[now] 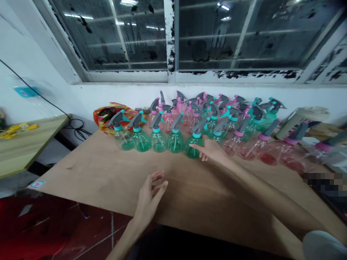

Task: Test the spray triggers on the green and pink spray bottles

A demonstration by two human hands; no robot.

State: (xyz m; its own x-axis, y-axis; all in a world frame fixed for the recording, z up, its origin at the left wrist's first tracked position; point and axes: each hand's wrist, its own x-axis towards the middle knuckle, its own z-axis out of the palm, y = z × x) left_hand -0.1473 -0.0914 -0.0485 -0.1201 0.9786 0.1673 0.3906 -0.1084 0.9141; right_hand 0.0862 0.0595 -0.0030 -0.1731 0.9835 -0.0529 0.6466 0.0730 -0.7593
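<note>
Several green spray bottles (158,139) with teal collars and grey triggers stand in a row on the wooden table (89,169), and behind and right of them stand pink ones (245,144). My right hand (211,148) reaches forward with fingers stretched out, its fingertips touching the side of the rightmost front green bottle (193,146); it holds nothing. My left hand (150,193) hovers above the bare tabletop nearer to me, fingers loosely apart and empty, well short of the bottles.
A red and yellow bag (104,115) lies behind the bottles at the left. A white jug-like container (300,121) sits at the right by the wall. A second table (24,144) with yellow items stands left, cables between them. Red floor shows below the table's front edge.
</note>
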